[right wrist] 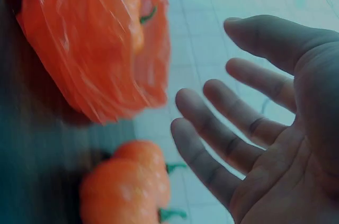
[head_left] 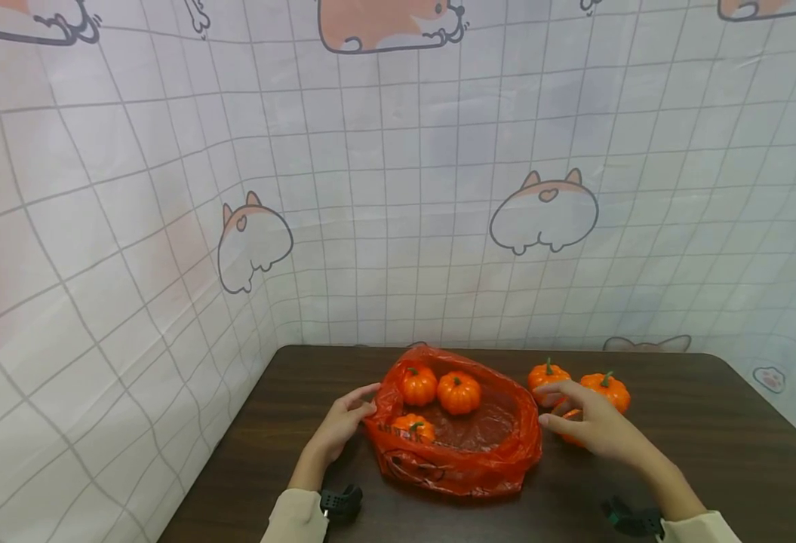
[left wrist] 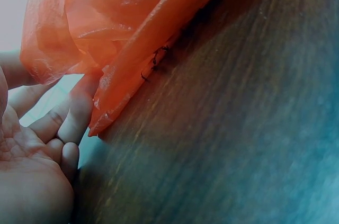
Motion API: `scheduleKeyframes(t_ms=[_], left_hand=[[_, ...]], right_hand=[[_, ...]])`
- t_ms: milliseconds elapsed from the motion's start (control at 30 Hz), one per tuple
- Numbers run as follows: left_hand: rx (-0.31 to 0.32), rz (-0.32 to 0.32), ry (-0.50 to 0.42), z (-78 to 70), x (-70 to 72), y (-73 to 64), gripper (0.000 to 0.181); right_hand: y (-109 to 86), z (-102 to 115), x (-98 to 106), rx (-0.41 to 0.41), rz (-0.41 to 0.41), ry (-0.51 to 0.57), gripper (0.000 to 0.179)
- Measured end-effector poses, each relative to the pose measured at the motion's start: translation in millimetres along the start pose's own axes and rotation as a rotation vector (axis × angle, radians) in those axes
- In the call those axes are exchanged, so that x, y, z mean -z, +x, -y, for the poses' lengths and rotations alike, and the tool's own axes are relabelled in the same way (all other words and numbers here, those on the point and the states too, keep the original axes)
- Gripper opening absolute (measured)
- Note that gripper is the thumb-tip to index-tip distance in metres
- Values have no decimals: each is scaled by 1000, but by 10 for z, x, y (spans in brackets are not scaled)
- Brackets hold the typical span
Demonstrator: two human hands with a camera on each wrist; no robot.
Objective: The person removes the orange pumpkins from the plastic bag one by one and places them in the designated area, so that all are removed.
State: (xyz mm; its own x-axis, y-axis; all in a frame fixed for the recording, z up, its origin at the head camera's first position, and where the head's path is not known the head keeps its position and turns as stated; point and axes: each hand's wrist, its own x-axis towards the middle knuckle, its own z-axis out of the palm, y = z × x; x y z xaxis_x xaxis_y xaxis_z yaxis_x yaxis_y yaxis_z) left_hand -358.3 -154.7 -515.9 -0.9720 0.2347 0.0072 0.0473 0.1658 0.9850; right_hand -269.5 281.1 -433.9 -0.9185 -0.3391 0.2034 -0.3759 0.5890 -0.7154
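A red plastic bag stands wide open on the table, its rim rolled outward. Inside it lie three small orange toy pumpkins with green stems. My left hand holds the bag's left rim; in the left wrist view some fingertips are hidden behind the plastic. My right hand holds nothing, its fingers spread and relaxed in the right wrist view. It hovers just right of the bag, over three more pumpkins, partly covering them.
The dark wooden table runs back to a white gridded curtain with cartoon dogs. Another curtain side hangs close along the left edge. Each wrist wears a black strap.
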Motion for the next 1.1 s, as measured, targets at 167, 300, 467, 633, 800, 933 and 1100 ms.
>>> scheduleKeyframes(t_ms=[167, 300, 467, 633, 800, 933, 1100], left_hand=[[0, 0, -4, 9, -6, -11, 45], [0, 4, -11, 22, -8, -13, 45], [4, 5, -9, 25, -8, -11, 45], [-5, 4, -4, 5, -2, -2, 45], [2, 5, -8, -19, 4, -8, 45], [2, 3, 4, -14, 3, -3, 45], [0, 0, 9, -9, 0, 1, 45]], right_hand=[[40, 55, -217, 48, 6, 60, 40], [87, 107, -394, 76, 11, 85, 35], [156, 170, -583, 91, 25, 75, 34], [220, 224, -691, 88, 38, 79, 36], [303, 287, -766, 88, 37, 95, 36], [397, 318, -841, 101, 41, 120, 36], [528, 349, -943, 108, 60, 163, 38]])
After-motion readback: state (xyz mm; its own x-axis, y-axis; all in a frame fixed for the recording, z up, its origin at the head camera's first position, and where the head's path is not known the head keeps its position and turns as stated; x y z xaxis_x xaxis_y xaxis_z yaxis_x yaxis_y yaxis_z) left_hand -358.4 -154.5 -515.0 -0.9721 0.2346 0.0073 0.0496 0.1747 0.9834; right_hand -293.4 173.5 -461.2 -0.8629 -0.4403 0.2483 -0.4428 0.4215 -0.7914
